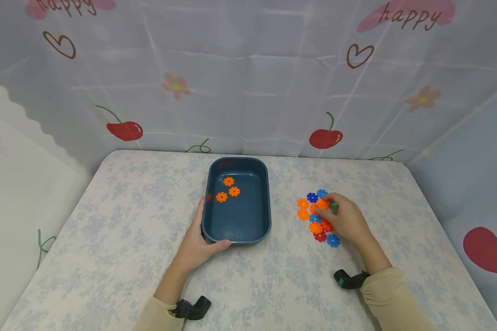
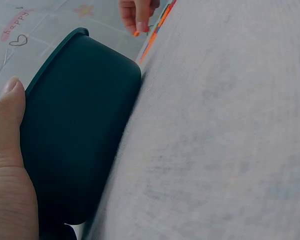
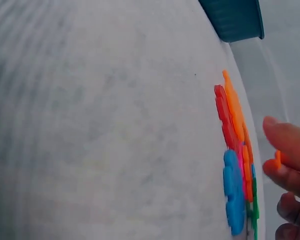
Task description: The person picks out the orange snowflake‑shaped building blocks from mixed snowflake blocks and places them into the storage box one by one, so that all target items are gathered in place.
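A dark blue rectangular tray (image 1: 248, 220) stands on the table with three orange notched discs (image 1: 234, 191) lying inside. At its near left corner my left hand (image 1: 196, 247) grips it, thumb along the near side and fingers along the left side. My right hand (image 1: 349, 219) is over a loose cluster of notched plastic discs to the right of the tray. Between its thumb and index finger it pinches an orange disc (image 3: 278, 159), seen edge-on in the right wrist view. Under and around that hand lie orange, red, green and blue discs (image 1: 333, 240).
The table (image 1: 120, 230) has a pale floral cover. A white curtain (image 1: 265, 92) printed with cherries hangs along its back edge. Each wrist wears a black camera mount, the left mount (image 1: 192, 308) and the right mount (image 1: 349, 279) both close to the tabletop.
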Motion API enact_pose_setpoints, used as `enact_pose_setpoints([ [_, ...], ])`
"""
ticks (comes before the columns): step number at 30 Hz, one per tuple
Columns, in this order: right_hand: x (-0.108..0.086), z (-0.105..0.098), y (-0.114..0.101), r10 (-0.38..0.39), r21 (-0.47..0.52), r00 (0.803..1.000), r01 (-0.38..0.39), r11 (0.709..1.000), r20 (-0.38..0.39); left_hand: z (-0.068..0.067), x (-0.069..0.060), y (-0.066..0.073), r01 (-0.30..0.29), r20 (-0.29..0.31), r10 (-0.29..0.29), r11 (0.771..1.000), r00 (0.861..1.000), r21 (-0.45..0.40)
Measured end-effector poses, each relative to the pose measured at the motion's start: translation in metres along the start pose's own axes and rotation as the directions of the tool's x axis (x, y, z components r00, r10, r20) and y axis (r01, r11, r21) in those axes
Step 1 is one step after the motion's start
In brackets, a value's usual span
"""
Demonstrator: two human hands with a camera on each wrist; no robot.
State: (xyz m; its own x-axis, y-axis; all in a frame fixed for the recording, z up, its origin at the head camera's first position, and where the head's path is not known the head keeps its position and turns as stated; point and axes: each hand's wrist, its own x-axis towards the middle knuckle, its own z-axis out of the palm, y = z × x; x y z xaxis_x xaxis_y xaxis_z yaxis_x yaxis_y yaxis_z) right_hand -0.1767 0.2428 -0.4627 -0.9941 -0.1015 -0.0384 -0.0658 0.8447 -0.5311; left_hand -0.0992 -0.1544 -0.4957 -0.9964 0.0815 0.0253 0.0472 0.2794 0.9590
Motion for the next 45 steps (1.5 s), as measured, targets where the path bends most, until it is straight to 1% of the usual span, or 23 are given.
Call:
enact_pose_setpoints([
  [5, 0.000, -0.002, -0.020, -0.028, 0.030, 1.000, 0.028, 0.999, -0.011, 0.000, 0.000, 0.000, 0.001, -0.002, -0.001, 1.000, 1.000, 0.007],
  [8, 0.001, 0.000, -0.035, -0.079, 0.022, 0.996, 0.080, 0.997, -0.037, 0.000, -0.001, 0.000, 0.004, -0.001, -0.004, 1.000, 1.000, 0.007],
  [12, 0.005, 0.003, -0.056, -0.171, 0.021, 0.982, 0.173, 0.985, -0.077, 0.000, 0.000, 0.001, 0.003, -0.001, -0.003, 1.000, 1.000, 0.003],
  [14, 0.007, 0.004, -0.067, -0.206, 0.041, 0.975, 0.210, 0.977, -0.084, 0.001, 0.000, 0.001, -0.001, -0.003, 0.001, 1.000, 1.000, 0.002],
  [17, 0.010, 0.008, -0.083, -0.249, 0.067, 0.965, 0.255, 0.965, -0.088, 0.001, 0.000, 0.001, -0.005, -0.004, 0.005, 1.000, 1.000, 0.001],
  [21, 0.015, 0.016, -0.105, -0.301, 0.068, 0.950, 0.307, 0.949, -0.087, 0.001, 0.001, 0.001, -0.004, -0.006, 0.004, 1.000, 1.000, 0.005],
  [24, 0.019, 0.024, -0.121, -0.323, 0.065, 0.944, 0.327, 0.943, -0.067, 0.001, 0.001, 0.001, -0.005, -0.005, 0.005, 1.000, 1.000, 0.003],
  [27, 0.023, 0.033, -0.135, -0.336, 0.061, 0.941, 0.337, 0.940, -0.032, 0.001, 0.001, 0.000, -0.010, -0.003, 0.010, 1.000, 1.000, 0.002],
  [29, 0.024, 0.040, -0.142, -0.352, 0.056, 0.936, 0.352, 0.934, -0.010, 0.001, 0.001, 0.000, -0.014, -0.001, 0.014, 1.000, 1.000, 0.000],
  [32, 0.027, 0.049, -0.154, -0.390, 0.017, 0.921, 0.390, 0.921, 0.018, 0.001, 0.001, 0.000, -0.021, 0.002, 0.021, 1.000, 1.000, -0.004],
  [38, 0.033, 0.065, -0.171, -0.465, -0.102, 0.882, 0.471, 0.876, 0.078, 0.001, 0.001, 0.000, -0.019, 0.003, 0.019, 1.000, 1.000, -0.006],
  [40, 0.034, 0.069, -0.176, -0.473, -0.145, 0.875, 0.485, 0.863, 0.105, 0.001, 0.001, -0.001, -0.015, 0.002, 0.015, 1.000, 1.000, -0.006],
  [45, 0.037, 0.077, -0.186, -0.478, -0.206, 0.859, 0.509, 0.836, 0.183, 0.000, 0.000, -0.001, -0.016, 0.006, 0.016, 1.000, 1.000, -0.011],
])
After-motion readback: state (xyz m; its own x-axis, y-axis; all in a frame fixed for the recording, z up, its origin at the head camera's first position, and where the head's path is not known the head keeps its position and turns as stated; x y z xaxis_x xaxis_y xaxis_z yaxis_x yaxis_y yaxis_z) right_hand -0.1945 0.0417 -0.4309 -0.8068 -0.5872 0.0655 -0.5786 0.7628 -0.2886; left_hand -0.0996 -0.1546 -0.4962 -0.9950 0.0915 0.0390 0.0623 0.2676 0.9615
